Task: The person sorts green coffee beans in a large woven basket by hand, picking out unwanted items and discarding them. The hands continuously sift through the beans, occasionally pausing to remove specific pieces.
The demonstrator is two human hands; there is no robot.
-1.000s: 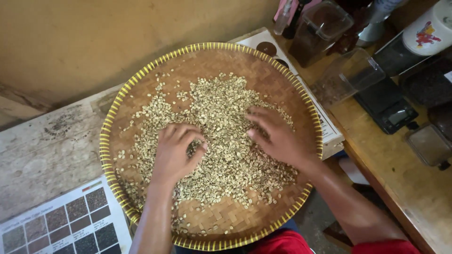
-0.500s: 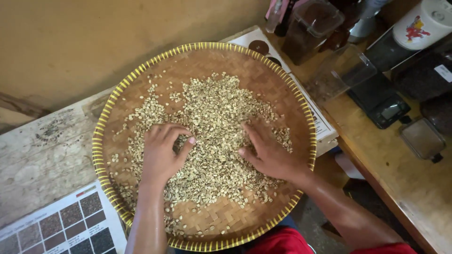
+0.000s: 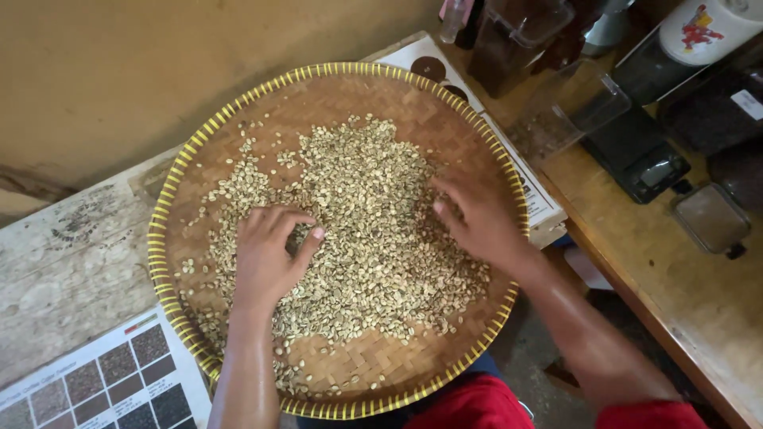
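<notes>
A round woven bamboo tray (image 3: 238, 111) with a yellow rim lies in front of me, covered with a spread of pale green coffee beans (image 3: 366, 199). My left hand (image 3: 270, 258) rests on the beans at the left of the heap, fingers curled, thumb and fingers pinched close around a few beans. My right hand (image 3: 481, 218) lies flat on the beans at the right side, fingers spread and pointing left.
A printed chart of dark colour squares (image 3: 103, 385) lies at the lower left on a worn wooden table (image 3: 71, 262). At the right, a wooden counter (image 3: 675, 294) holds a black scale (image 3: 640, 159), clear containers (image 3: 572, 115) and dark jars (image 3: 517, 40).
The view has shifted slightly. My left hand's fingers have curled in toward the thumb over the beans, and my right hand has slid a little across the beans.
</notes>
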